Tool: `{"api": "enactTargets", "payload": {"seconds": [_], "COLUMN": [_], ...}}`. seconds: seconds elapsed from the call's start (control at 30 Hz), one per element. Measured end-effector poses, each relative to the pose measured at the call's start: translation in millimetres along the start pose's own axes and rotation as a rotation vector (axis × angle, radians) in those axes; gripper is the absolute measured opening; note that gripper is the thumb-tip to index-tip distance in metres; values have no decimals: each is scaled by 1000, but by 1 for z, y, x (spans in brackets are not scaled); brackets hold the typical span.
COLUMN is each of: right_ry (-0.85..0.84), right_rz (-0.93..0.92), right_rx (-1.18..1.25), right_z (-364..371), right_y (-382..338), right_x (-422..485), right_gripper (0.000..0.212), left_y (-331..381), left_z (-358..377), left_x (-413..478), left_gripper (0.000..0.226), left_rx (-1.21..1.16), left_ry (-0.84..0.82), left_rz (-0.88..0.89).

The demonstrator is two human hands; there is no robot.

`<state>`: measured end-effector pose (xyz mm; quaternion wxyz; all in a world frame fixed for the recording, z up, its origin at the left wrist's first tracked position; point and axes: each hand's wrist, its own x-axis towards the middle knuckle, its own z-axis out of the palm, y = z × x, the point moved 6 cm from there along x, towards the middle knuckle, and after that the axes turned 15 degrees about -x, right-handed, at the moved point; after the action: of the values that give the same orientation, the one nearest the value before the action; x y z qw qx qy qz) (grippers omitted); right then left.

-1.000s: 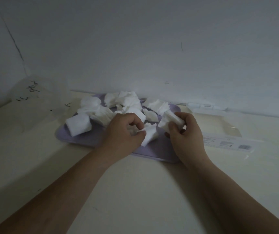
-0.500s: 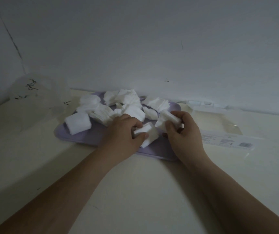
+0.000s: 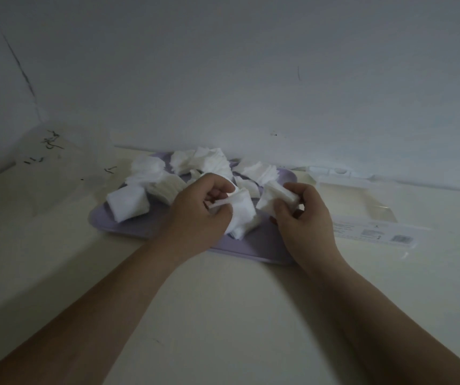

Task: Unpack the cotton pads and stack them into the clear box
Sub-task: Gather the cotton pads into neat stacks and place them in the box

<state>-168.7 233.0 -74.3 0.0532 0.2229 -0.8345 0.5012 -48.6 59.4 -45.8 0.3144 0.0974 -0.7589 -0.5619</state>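
Note:
White cotton pads (image 3: 206,163) lie in loose heaps on a lilac tray (image 3: 103,218) near the wall. My left hand (image 3: 198,212) pinches a small bunch of pads (image 3: 241,209) over the tray's front middle. Just to its right, my right hand (image 3: 303,215) grips another bunch of pads (image 3: 274,197), held a little above the tray. A squarish stack of pads (image 3: 128,202) sits at the tray's left end. The clear box (image 3: 358,202) lies flat on the table right of the tray, with a printed label along its front edge.
A crumpled clear plastic wrapper (image 3: 53,168) with dark print sits at the back left, beside the corner of the wall. The cream table (image 3: 223,315) stretches toward me under both forearms. The wall rises close behind the tray.
My left hand has lifted its bunch of pads up off the tray and turned it toward the right hand. The right hand has kept its bunch and stayed in nearly the same place.

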Motion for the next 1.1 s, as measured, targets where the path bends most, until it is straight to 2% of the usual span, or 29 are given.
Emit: {"api": "enactTargets", "payload": {"seconds": [0.1, 0.27, 0.37, 0.47, 0.57, 0.73, 0.93, 1.1], "right_ry": [-7, -59, -134, -213, -277, -323, -352, -411], "right_rz": [0, 43, 6, 27, 31, 25, 61, 49], "right_rx": [-1, 130, 197, 260, 294, 347, 458, 527], "right_z": [-2, -6, -2, 5, 9, 8, 12, 15], "right_y": [-2, -8, -17, -16, -15, -16, -18, -20], "right_x": [1, 2, -1, -4, -5, -7, -8, -7], "right_gripper": [27, 29, 20, 23, 24, 25, 23, 51], "left_y": [0, 2, -2, -1, 2, 3, 5, 5], "left_z": [-5, 5, 5, 2, 0, 3, 1, -4], "left_x": [3, 2, 2, 2, 2, 1, 1, 4], "left_gripper": [34, 43, 39, 34, 40, 41, 41, 37], "left_rx": [-138, -501, -479, -432, -437, -448, -406, -276], "left_ry": [13, -148, -128, -110, -130, -178, -141, 13], "left_rz": [-70, -168, -180, -171, -174, -214, -190, -134]}}
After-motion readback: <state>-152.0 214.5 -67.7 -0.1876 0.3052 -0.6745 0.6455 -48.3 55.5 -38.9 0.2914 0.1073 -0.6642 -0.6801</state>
